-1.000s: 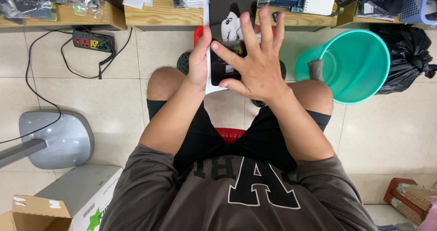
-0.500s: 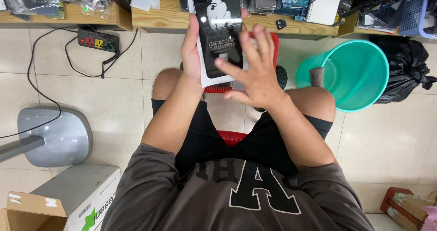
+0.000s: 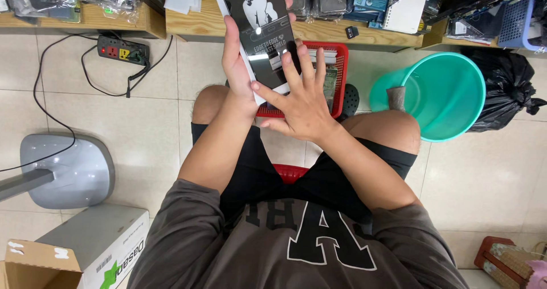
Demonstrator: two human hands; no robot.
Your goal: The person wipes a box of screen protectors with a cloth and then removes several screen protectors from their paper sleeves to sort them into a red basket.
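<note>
While held: the box (image 3: 259,32) stood tilted above the knees, at 12 o'clock.
Left hand (image 3: 236,66): fingers gripped the box's edge.
Right hand (image 3: 302,104): fingers spread open, tips on its face.
Bucket (image 3: 439,95): at 3 o'clock.

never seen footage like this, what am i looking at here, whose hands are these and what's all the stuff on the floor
There is no machine here. A camera worn on a person's head looks straight down, so you see their own chest, knees and two bare hands.

The left hand grips a flat black package with a white edge, held up in front of them. The right hand lies spread across its lower end, fingers open.

Under the hands sits a red basket on a tiled floor. To the right are a teal bucket and a black rubbish bag. To the left lie a power strip with its cable, a grey stand base and a cardboard box. Wooden shelves run along the top.
</note>
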